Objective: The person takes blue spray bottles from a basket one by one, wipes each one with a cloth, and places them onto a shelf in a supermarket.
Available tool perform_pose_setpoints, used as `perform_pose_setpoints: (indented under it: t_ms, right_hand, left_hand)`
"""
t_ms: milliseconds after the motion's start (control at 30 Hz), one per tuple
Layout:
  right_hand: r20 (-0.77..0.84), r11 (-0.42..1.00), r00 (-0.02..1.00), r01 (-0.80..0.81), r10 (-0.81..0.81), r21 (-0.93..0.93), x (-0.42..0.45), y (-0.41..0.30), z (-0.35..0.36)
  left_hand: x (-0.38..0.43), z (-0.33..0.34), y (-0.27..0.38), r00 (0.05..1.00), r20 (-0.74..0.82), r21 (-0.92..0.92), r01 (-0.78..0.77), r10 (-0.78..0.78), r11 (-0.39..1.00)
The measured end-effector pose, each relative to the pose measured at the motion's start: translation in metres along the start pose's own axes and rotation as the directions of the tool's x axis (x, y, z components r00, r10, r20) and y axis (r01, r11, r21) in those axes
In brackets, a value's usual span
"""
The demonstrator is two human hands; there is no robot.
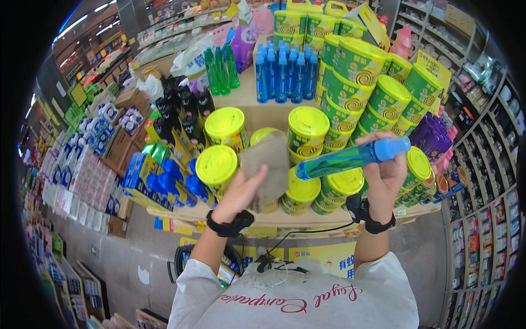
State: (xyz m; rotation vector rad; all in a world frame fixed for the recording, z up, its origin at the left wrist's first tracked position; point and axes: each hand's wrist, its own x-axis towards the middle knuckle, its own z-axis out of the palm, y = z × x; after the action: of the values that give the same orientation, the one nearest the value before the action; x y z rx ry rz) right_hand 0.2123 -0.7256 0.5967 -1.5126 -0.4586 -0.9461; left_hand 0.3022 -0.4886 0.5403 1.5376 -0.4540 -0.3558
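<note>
My right hand [386, 174] grips a blue plastic spray bottle [341, 163] near its light-blue cap; the bottle lies tilted, its base pointing left. A grey-brown cloth [269, 172], blurred, is held in my left hand [242, 187], left of the bottle's base. Both hands are above a display table with yellow-lidded green tubs. One tub [302, 189] stands under the bottle, and another tub [263, 135] is partly hidden behind the cloth. Farther back, several similar blue spray bottles [283, 76] stand upright in rows.
Tall stacks of green tubs [353, 78] rise at the right. Green spray bottles [221, 72] and black-capped bottles [181, 107] stand at the back left. Blue-capped bottles [168, 181] are at the left front. A black basket [178, 263] is below the table edge; a cable [308, 231] hangs near my right wrist.
</note>
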Motion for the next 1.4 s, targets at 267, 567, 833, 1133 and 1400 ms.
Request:
perform_pose_setpoints:
  t_ms: [267,567,833,1133,1400]
  right_hand:
    - [-0.069,0.978,0.989,0.114,-0.128,-0.175,0.069,0.027,0.055]
    - [-0.082,0.875,0.961,0.202,-0.263,-0.44,0.127,0.107,0.077]
    - [-0.198,0.85,0.969,0.023,-0.149,-0.527,0.168,0.188,0.049]
    - [-0.242,0.838,0.955,-0.27,0.17,-0.475,0.177,0.274,0.027]
    - [-0.194,0.815,0.951,-0.307,0.241,-0.491,0.187,0.319,0.027]
  left_hand:
    - [0.114,0.034,0.013,0.872,0.262,-0.045,-0.417,0.413,0.908]
    - [0.178,0.045,0.058,0.911,0.177,-0.396,-0.28,0.372,0.875]
    - [0.243,0.05,0.016,0.895,0.181,-0.525,-0.263,0.408,0.81]
    - [0.27,0.039,-0.045,0.931,0.167,-0.77,0.329,-0.326,0.547]
    - [0.275,0.03,-0.069,0.946,0.096,-0.851,0.24,-0.31,0.468]
